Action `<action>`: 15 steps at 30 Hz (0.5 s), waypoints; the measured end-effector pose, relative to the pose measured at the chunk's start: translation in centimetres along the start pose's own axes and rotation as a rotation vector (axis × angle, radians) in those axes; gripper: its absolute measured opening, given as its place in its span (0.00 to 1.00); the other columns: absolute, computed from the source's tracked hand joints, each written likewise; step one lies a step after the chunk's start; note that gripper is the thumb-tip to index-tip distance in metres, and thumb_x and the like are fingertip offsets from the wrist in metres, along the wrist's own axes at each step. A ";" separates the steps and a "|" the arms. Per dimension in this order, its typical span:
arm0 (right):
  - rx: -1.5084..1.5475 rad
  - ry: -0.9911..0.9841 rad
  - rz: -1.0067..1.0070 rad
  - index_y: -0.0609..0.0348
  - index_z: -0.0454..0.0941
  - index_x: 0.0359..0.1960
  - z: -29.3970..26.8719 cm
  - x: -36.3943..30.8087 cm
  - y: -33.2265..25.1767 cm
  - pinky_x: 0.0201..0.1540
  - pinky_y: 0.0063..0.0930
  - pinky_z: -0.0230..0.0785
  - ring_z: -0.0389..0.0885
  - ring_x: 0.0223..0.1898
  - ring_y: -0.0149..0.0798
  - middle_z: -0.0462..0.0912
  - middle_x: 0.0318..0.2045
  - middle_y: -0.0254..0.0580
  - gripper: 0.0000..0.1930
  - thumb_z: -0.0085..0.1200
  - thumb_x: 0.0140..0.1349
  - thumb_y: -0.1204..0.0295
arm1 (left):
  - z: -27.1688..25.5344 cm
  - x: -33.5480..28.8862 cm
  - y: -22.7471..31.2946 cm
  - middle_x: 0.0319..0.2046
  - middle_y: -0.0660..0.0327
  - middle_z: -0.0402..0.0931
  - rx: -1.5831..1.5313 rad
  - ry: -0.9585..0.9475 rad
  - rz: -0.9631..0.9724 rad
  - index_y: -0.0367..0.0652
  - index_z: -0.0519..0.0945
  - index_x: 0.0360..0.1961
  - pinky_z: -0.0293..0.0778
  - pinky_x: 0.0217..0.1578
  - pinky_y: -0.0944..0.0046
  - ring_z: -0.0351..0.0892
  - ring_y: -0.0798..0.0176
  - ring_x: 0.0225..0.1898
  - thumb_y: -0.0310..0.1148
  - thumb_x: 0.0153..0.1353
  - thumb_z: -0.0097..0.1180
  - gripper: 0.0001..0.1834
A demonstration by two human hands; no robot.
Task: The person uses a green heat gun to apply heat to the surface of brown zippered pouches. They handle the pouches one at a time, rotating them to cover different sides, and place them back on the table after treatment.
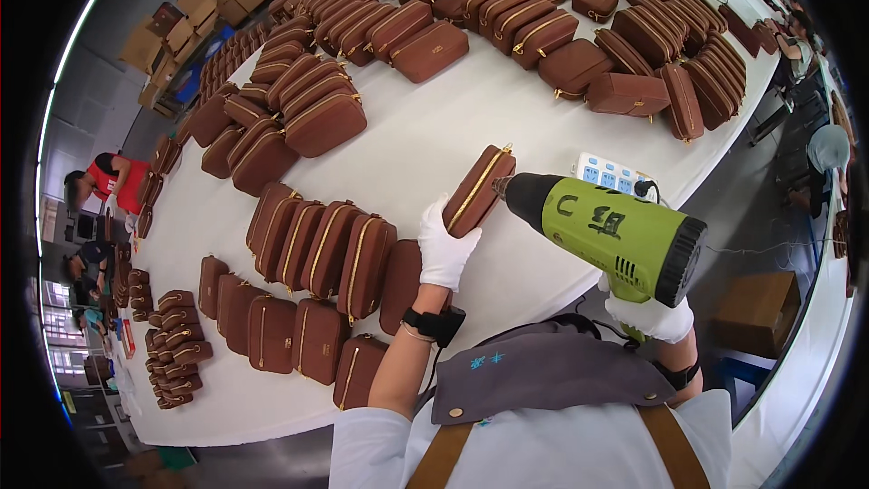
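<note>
Brown zip case (478, 194) was over the white table (412, 158), long axis slanting from near left to far right. Gloved left hand (445, 255), the nearer, was closed round its near end. Gloved right hand (654, 315) gripped the green heat gun (602, 226); nozzle (501, 186) pointed left at the case's right side, contact unclear. Standing cases (367, 263) crowded the left; power strip (608, 174) sat beyond the gun. Bare tabletop opened past the case's far end.

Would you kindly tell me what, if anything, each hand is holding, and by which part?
The left hand holds a brown zippered pouch by its near end; the right hand grips a green heat gun by its handle.
</note>
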State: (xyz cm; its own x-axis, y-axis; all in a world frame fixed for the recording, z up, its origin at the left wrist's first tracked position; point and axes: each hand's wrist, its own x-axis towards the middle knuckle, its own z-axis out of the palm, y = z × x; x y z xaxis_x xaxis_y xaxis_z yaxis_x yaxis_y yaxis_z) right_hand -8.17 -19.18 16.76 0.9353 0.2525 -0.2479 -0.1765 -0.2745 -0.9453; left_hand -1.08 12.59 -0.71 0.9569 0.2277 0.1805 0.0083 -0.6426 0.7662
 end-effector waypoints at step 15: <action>-0.154 -0.025 -0.001 0.61 0.79 0.45 1.2 2.5 0.5 0.45 0.30 0.75 0.81 0.40 0.36 0.84 0.39 0.38 0.22 0.70 0.45 0.76 | -0.9 -1.3 0.8 0.56 0.44 0.69 -0.123 -0.022 -0.120 0.34 0.58 0.69 0.68 0.60 0.52 0.71 0.45 0.58 0.33 0.41 0.76 0.54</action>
State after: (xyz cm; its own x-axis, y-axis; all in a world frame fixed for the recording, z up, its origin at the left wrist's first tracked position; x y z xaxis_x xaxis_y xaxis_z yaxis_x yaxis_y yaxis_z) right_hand -6.25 -17.55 15.39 0.9273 0.2748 -0.2543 -0.1249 -0.4133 -0.9020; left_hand -2.53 12.44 0.20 0.9573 0.2802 0.0707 0.0884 -0.5170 0.8514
